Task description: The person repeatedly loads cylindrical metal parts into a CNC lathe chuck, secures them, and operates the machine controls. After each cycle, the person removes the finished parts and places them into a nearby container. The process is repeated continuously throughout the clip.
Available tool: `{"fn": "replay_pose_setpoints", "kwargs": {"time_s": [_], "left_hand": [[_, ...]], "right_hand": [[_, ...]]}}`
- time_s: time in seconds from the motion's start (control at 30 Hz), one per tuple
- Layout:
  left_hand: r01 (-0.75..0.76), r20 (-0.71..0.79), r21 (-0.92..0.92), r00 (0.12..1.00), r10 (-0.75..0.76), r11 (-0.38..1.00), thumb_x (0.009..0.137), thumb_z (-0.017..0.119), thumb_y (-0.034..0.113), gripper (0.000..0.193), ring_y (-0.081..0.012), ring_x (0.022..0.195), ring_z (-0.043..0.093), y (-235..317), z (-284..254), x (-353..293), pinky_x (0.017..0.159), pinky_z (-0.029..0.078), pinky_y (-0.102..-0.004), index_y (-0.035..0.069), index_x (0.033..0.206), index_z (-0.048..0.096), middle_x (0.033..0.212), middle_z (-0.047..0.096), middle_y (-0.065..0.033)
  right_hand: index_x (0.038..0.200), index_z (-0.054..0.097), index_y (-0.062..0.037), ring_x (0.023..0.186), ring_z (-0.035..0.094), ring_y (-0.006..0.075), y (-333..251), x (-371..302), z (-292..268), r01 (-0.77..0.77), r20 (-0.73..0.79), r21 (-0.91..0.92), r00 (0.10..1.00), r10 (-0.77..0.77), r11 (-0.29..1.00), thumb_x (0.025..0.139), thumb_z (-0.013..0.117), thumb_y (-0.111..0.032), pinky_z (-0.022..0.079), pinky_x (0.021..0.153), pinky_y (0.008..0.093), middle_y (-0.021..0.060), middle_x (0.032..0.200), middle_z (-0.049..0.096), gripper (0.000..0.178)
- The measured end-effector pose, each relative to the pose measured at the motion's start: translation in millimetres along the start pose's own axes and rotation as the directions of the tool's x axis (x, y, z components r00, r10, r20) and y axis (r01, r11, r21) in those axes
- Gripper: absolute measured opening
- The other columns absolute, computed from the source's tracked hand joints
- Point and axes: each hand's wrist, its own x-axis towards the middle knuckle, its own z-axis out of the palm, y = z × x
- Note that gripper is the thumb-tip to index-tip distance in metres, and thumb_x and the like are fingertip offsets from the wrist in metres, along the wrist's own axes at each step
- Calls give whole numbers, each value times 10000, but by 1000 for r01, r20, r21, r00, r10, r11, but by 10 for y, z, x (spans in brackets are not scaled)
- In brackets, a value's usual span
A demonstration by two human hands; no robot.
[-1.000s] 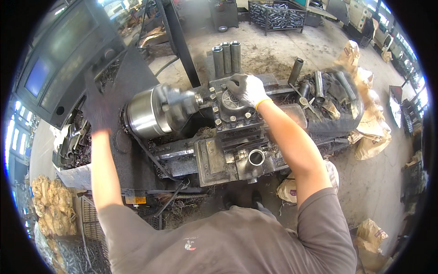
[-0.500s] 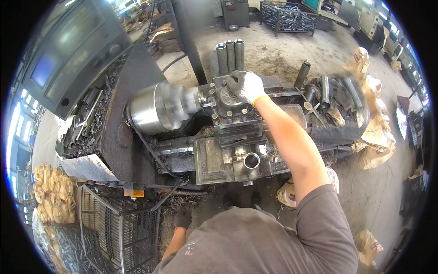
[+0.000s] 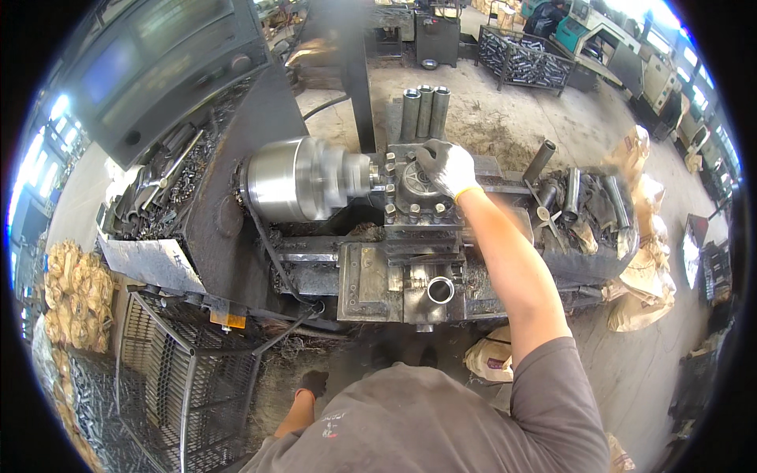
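Your left hand (image 3: 314, 383), its grip unclear, has dropped from mid-left to lower left of frame, leaving only your curled right hand (image 3: 446, 167) on the tool post (image 3: 414, 188) at centre. The blurred chuck (image 3: 288, 181) crowds the post's left; three steel tubes (image 3: 425, 114) stand beyond, upper middle.

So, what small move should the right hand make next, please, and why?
Probably ease the right hand slightly rightward, away from the chuck: the chuck's stepped front looks blurred, suggesting rotation, and the hand is at the tool post close beside it.
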Motion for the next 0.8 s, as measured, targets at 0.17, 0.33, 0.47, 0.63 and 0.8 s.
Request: {"fn": "replay_pose_setpoints", "kwargs": {"time_s": [0.17,0.33,0.47,0.63,0.8], "left_hand": [[190,3,-688,966,-258,701,952,684,366,353,-252,748,729,370,-312,42,663,550,-426,36,1052,761,829,747,-145],[-78,19,138,997,76,987,939,682,297,257,-370,874,764,305,-242,-9,719,569,-485,99,1071,780,919,778,-189],[-210,40,283,977,207,936,948,652,313,279,-393,935,765,153,-25,-118,795,585,-514,115,1108,766,973,786,-185],[120,211,-65,972,-104,991,887,692,254,302,-430,995,749,108,66,-129,839,592,-538,90,1137,732,1050,771,-207],[-180,82,315,983,162,932,923,634,244,252,-427,932,753,176,-33,-57,806,587,-527,88,1086,747,989,776,-220]], "right_hand": [[1005,823,-78,956,758,407,11,5,4,25,2,12,1000,-25,1000,973,582,-399,583,926,470,217,1002,787,403],[1004,818,-73,960,758,403,27,18,22,10,14,11,1000,-10,1000,978,584,-404,580,927,473,214,998,788,406],[1006,819,-76,963,760,399,22,17,22,19,13,3,1000,-19,1000,978,591,-404,580,927,467,209,1002,790,400],[1008,821,-82,963,760,397,14,10,21,20,8,20,1000,-20,1000,978,596,-399,580,928,463,207,1002,791,389],[1009,821,-82,959,760,397,12,6,23,23,6,20,1000,-23,1000,976,598,-396,581,925,462,208,1001,791,386]]}}
